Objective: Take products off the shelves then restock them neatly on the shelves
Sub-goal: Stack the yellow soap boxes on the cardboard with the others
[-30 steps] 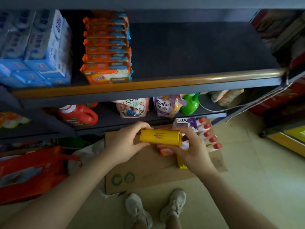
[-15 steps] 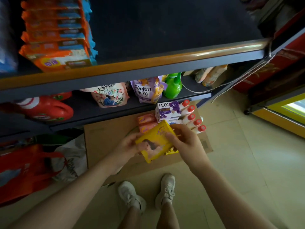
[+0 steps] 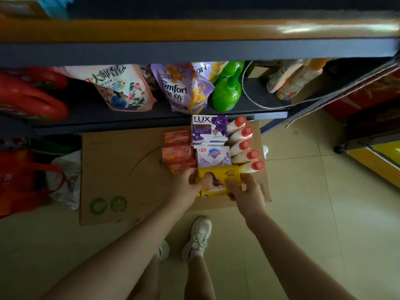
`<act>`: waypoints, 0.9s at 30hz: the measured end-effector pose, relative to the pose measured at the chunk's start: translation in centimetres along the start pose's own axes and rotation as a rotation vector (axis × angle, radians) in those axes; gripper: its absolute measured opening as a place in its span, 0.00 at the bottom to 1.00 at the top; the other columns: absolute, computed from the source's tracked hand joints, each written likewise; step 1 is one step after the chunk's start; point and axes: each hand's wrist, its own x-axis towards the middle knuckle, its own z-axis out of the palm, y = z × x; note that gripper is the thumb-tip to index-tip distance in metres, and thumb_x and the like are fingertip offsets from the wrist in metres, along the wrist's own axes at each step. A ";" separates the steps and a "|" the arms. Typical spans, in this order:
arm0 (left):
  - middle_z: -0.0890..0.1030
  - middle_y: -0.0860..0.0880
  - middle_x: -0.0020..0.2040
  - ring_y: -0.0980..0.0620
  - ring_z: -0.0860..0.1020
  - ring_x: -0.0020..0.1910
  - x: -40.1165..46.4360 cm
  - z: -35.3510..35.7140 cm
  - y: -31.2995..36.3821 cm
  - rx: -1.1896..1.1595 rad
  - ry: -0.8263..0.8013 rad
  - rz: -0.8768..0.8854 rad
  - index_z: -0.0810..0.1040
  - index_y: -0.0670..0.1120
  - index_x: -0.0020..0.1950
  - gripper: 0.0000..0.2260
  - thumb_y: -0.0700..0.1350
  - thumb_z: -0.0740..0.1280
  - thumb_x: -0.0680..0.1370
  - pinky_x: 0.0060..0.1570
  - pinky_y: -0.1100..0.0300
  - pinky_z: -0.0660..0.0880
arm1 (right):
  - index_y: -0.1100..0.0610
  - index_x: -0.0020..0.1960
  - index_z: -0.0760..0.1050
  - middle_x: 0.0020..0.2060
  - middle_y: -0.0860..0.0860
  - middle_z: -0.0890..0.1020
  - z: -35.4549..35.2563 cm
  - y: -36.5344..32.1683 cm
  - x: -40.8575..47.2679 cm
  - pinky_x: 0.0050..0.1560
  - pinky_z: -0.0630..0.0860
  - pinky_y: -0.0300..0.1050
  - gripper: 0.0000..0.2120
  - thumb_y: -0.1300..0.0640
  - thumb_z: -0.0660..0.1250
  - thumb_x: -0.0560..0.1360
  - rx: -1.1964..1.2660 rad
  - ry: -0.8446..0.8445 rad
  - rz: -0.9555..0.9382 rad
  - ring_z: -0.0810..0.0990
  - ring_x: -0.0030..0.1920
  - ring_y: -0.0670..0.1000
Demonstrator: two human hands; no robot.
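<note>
So both hands, left hand [image 3: 186, 184] and right hand [image 3: 244, 190], are clamped on the yellow soap box [image 3: 217, 178], down on the cardboard sheet [image 3: 121, 169] beside 5 red-capped bottles [image 3: 243, 146].

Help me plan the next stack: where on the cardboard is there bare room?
The left half of the cardboard is bare, from the orange packs leftward to the white bag. The right side is crowded: LUX box, Safeguard box, red-capped bottles, and the yellow box in both hands.

Yellow soap box [image 3: 217, 180] (woman's portrait on face) lying flat over the cardboard [image 3: 121, 169], beside stacked soaps.
</note>
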 end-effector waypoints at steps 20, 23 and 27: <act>0.77 0.49 0.59 0.51 0.78 0.52 -5.1 -7.4 7.1 0.570 0.184 0.208 0.68 0.49 0.68 0.18 0.46 0.64 0.78 0.51 0.54 0.75 | 0.54 0.50 0.75 0.42 0.49 0.80 -3.0 -8.9 -3.0 0.42 0.73 0.41 0.05 0.61 0.63 0.77 -0.246 -0.269 -0.397 0.81 0.44 0.53; 0.73 0.50 0.64 0.52 0.77 0.54 -7.3 -12.9 9.6 0.766 0.317 0.336 0.65 0.49 0.71 0.21 0.46 0.63 0.78 0.49 0.58 0.75 | 0.51 0.48 0.76 0.41 0.49 0.81 -1.4 -14.3 -4.7 0.42 0.75 0.40 0.06 0.60 0.64 0.76 -0.244 -0.284 -0.556 0.81 0.43 0.51; 0.65 0.47 0.71 0.47 0.71 0.64 -8.9 -20.9 11.8 0.964 0.494 0.514 0.62 0.46 0.73 0.25 0.44 0.64 0.77 0.55 0.54 0.74 | 0.54 0.51 0.78 0.40 0.49 0.81 3.0 -21.3 -6.7 0.45 0.74 0.41 0.07 0.62 0.64 0.76 -0.213 -0.283 -0.722 0.79 0.42 0.48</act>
